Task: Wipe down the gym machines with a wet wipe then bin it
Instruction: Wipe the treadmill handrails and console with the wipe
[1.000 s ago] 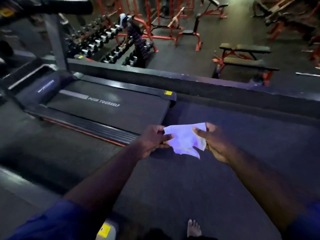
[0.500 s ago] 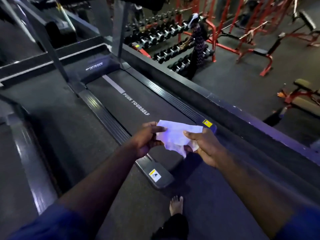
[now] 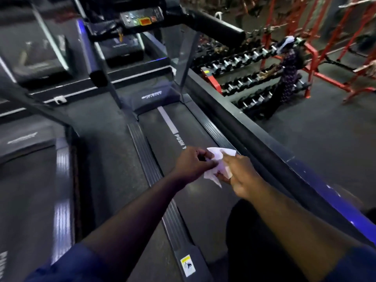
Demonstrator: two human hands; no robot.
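A crumpled white wet wipe (image 3: 216, 159) hangs between both hands above the belt of a black treadmill (image 3: 191, 200). My left hand (image 3: 191, 163) pinches the wipe's left side with curled fingers. My right hand (image 3: 242, 176) grips its right side, thumb on top. The treadmill's belt reads "PUSH" beside a white stripe, and its console (image 3: 142, 18) with a padded handlebar (image 3: 215, 27) stands ahead at the top of the view.
A second treadmill (image 3: 30, 180) lies on the left. A long dark ledge (image 3: 264, 147) runs along the right side. Beyond it stand dumbbell racks (image 3: 244, 78), red frames (image 3: 335, 47) and another person (image 3: 289, 72).
My view has swung to face along the treadmill toward its console. Both hands have come closer together, bunching the wipe that was spread flat before.
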